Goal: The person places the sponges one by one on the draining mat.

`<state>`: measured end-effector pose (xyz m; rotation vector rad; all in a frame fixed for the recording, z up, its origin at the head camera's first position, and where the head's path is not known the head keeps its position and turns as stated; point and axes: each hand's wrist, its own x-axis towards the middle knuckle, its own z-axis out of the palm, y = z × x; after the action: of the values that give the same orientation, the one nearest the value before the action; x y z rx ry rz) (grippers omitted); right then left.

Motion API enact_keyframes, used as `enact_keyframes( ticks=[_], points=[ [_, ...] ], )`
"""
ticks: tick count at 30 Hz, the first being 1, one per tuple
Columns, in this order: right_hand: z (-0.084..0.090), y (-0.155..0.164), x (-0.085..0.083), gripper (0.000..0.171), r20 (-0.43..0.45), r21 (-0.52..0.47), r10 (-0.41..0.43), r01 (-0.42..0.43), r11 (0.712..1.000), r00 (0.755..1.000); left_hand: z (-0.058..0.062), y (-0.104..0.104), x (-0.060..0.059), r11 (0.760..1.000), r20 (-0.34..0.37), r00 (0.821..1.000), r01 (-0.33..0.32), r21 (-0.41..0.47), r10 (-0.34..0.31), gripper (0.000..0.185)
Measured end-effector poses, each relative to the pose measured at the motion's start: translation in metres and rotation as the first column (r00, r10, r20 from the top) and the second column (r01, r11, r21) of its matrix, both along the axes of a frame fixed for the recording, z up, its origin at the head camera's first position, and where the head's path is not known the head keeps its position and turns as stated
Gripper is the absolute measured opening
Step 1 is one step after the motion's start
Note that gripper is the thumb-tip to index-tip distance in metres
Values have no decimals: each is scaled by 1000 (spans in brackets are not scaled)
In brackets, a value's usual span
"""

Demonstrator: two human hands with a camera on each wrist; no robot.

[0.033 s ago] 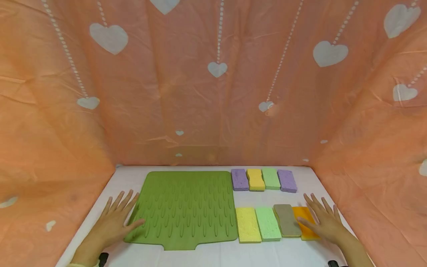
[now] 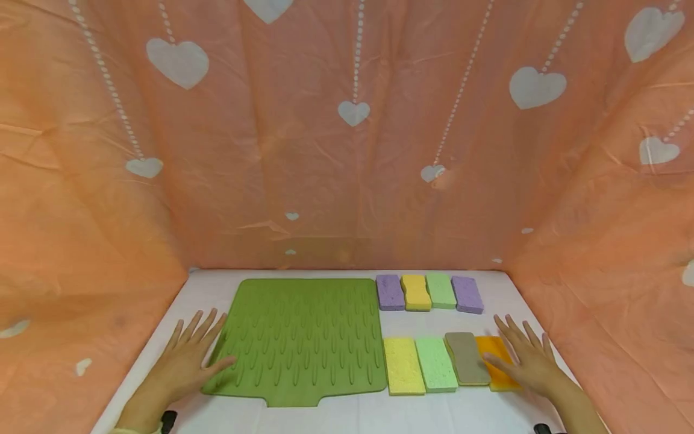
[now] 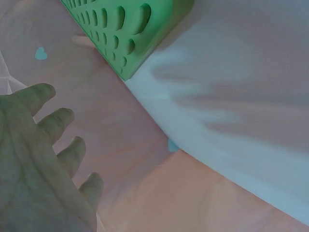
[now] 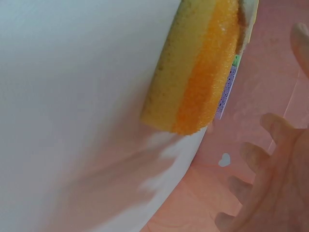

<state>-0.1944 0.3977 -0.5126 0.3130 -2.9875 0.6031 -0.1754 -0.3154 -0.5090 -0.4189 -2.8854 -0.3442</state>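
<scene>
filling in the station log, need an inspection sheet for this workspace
Surface: white tabletop, no spills seen
Job's things: green ridged mat at left; back row of four sponges and front row of four sponges at right
Clutter: nothing seen
Hands: left hand at mat's left edge, right hand by the orange-topped sponge; both empty, fingers spread
Cables: nothing seen
Surroundings: orange sheeting with pale hearts, back and both sides

Head view faces forward, down; wrist views nearer.

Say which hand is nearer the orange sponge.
Right. The right hand is just right of the orange sponge; the left hand is far left, by the ridged green mat.
</scene>
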Motion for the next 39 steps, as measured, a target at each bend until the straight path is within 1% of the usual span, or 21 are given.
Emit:
enact_keyframes(
  ticks=[3, 7, 9, 16, 21, 24, 27, 32, 34, 39],
  points=[
    [-1, 0, -2, 94, 3, 1, 1, -1, 1000, 1000, -3, -1, 0, 1000, -24, 1000, 0, -11, 0, 97],
    [-2, 1, -3, 97, 9, -3, 8, -8, 1000, 1000, -11, -2, 3, 1000, -72, 997, 11, -18, -13, 95],
    [-2, 0, -4, 98, 2, -6, 19, -19, 1000, 1000, -12, -1, 3, 1000, -74, 997, 19, -9, -19, 94],
    [-5, 1, -6, 100, 2, -44, 83, -83, 996, 997, -18, 2, 4, 999, 41, 999, 19, 45, -21, 98],
    [-8, 5, -8, 104, 19, -89, 115, -113, 990, 993, -22, 4, 4, 997, 40, 998, 37, 61, -40, 98],
    [-11, 9, -6, 105, 37, -114, 131, -126, 986, 991, -26, 5, 7, 996, 43, 998, 48, 73, -52, 98],
    [-14, 11, -6, 107, 42, -137, 142, -135, 981, 989, -28, 4, 9, 996, 57, 997, 45, 74, -49, 99],
    [-17, 14, -7, 107, 46, -169, 158, -148, 974, 986, -31, 2, 14, 998, 49, 998, 31, 63, -34, 99],
    [-17, 15, -7, 108, 42, -162, 165, -157, 974, 985, -32, 2, 15, 997, 38, 999, 36, 66, -39, 99],
    [-18, 17, -3, 113, 52, -120, 172, -165, 979, 984, -32, 4, 19, 995, 81, 996, 30, 92, -37, 101]
  ],
)
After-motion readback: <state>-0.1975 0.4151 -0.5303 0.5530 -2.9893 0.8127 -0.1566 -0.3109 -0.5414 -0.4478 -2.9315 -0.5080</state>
